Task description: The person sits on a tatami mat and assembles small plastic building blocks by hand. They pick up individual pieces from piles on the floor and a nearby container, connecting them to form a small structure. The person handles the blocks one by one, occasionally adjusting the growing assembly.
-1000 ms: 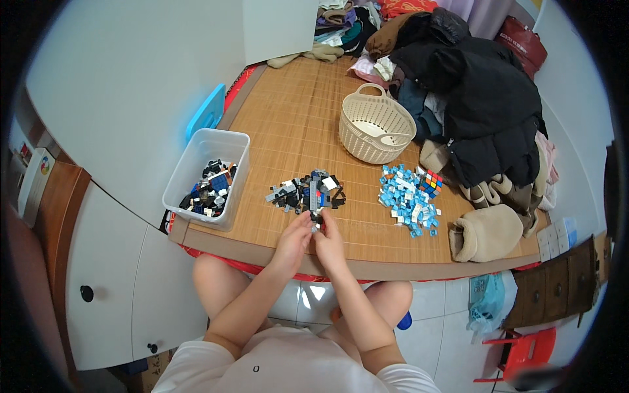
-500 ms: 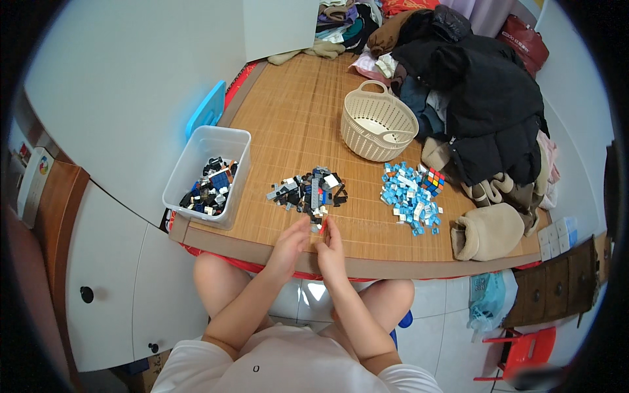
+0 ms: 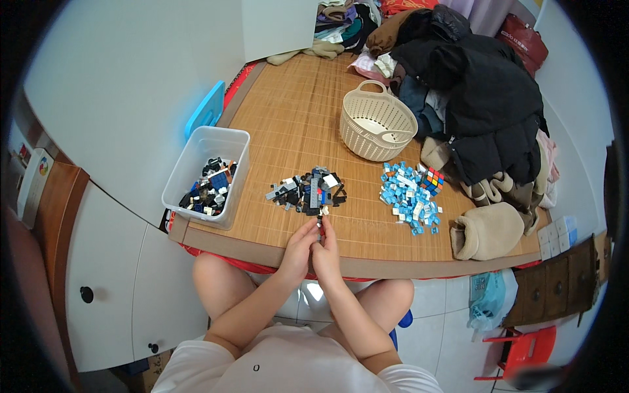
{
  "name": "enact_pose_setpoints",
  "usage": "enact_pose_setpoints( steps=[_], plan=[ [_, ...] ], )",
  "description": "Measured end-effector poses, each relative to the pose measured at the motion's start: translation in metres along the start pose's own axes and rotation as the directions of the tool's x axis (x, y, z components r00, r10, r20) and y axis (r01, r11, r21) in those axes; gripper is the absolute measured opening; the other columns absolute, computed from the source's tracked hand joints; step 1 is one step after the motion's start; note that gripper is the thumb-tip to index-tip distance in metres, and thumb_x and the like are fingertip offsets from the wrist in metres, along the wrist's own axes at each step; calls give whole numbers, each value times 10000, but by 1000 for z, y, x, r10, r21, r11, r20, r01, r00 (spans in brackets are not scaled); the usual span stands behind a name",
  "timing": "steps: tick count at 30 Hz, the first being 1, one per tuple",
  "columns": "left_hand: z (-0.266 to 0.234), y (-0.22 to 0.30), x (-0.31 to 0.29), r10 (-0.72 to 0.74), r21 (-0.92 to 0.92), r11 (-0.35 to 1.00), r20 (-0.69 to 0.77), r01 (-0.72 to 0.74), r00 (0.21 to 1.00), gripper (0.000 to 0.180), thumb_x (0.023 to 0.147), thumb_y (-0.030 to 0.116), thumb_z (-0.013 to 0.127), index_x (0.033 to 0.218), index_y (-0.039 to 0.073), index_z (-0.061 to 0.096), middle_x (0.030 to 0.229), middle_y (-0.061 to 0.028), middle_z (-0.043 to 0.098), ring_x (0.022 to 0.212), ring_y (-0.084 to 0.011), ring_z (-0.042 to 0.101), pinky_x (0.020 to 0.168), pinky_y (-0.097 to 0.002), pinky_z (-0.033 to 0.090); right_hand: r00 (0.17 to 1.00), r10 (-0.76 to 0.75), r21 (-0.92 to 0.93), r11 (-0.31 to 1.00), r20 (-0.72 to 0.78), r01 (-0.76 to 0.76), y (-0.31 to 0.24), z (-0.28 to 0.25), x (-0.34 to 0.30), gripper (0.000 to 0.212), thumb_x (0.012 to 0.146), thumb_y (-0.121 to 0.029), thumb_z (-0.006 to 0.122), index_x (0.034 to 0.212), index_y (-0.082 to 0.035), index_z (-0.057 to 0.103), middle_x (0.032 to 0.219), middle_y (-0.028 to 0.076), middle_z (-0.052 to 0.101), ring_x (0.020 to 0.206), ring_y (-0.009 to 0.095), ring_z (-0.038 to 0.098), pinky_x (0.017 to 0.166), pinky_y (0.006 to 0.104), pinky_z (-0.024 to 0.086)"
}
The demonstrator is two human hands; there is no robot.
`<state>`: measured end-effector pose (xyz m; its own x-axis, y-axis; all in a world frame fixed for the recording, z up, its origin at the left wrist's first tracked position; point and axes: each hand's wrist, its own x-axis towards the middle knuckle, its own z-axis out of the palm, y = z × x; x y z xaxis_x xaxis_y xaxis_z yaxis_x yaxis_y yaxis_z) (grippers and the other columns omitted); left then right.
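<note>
Close together over the mat's near edge, my left hand and my right hand pinch a small toy brick assembly between their fingertips. Dark, red and grey bits of it show; the fingers cover the rest. Just beyond my fingertips lies a loose pile of building bricks, mostly black and grey with a few white pieces. A long grey studded piece rests on top of this pile. To its right is a separate heap of light-blue and white small pieces, with a colourful puzzle cube at its edge.
A clear plastic bin of mixed bricks stands at the left, a blue lid behind it. A beige basket sits farther back on the bamboo mat. Clothes, including a black jacket, are heaped at the right near a beige rolled cloth item.
My left hand has closed in toward my right, and the fingertips of both now meet around the small brick assembly. The piles and containers have stayed put.
</note>
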<state>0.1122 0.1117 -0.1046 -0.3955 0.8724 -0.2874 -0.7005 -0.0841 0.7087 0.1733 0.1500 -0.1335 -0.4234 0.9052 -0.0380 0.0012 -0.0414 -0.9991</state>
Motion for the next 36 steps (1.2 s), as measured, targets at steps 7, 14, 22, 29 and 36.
enact_pose_setpoints(
  steps=[7, 14, 22, 29, 36],
  plan=[
    [11, -1, -2, 69, -20, 997, -51, -70, 996, 453, 864, 34, 403, 1306, -44, 342, 1309, -154, 394, 1241, -199, 359, 1029, -298, 289, 991, 126, 315, 943, -53, -103, -31, 3, -8, 617, 783, 104, 384, 1371, -2, 231, 1386, 177, 300, 1284, 237, 306, 1050, 316, 257],
    [15, 0, -7, 66, -4, 998, -63, -66, 996, 450, 863, 32, 398, 1305, -37, 347, 1346, -161, 353, 1289, -206, 301, 1028, -296, 289, 985, 162, 401, 908, -58, -126, -34, 2, -11, 633, 776, 116, 350, 1379, 12, 190, 1400, 193, 268, 1307, 257, 271, 1070, 326, 232],
    [12, -2, -5, 48, 20, 999, -60, -47, 997, 477, 857, 12, 382, 1327, -31, 313, 1344, -150, 368, 1287, -205, 310, 1036, -310, 276, 977, 214, 259, 944, -8, -204, -45, 2, -14, 570, 802, 72, 355, 1360, 6, 263, 1324, 179, 378, 1210, 240, 394, 991, 308, 324],
    [12, -10, -3, 76, 16, 997, -70, -75, 995, 446, 884, 37, 377, 1323, -22, 326, 1337, -134, 378, 1248, -192, 353, 1038, -305, 275, 985, 168, 315, 937, -25, -152, -39, 2, -14, 551, 806, 85, 348, 1348, 15, 284, 1326, 171, 375, 1211, 231, 391, 997, 302, 324],
    [13, -6, -9, 65, -51, 996, -81, -69, 995, 434, 875, 26, 382, 1304, -33, 346, 1332, -133, 382, 1250, -197, 349, 1043, -305, 275, 990, 120, 418, 905, -68, -80, -33, 7, -22, 577, 786, 125, 342, 1351, 33, 272, 1362, 173, 332, 1254, 234, 347, 1030, 295, 296]
  ],
)
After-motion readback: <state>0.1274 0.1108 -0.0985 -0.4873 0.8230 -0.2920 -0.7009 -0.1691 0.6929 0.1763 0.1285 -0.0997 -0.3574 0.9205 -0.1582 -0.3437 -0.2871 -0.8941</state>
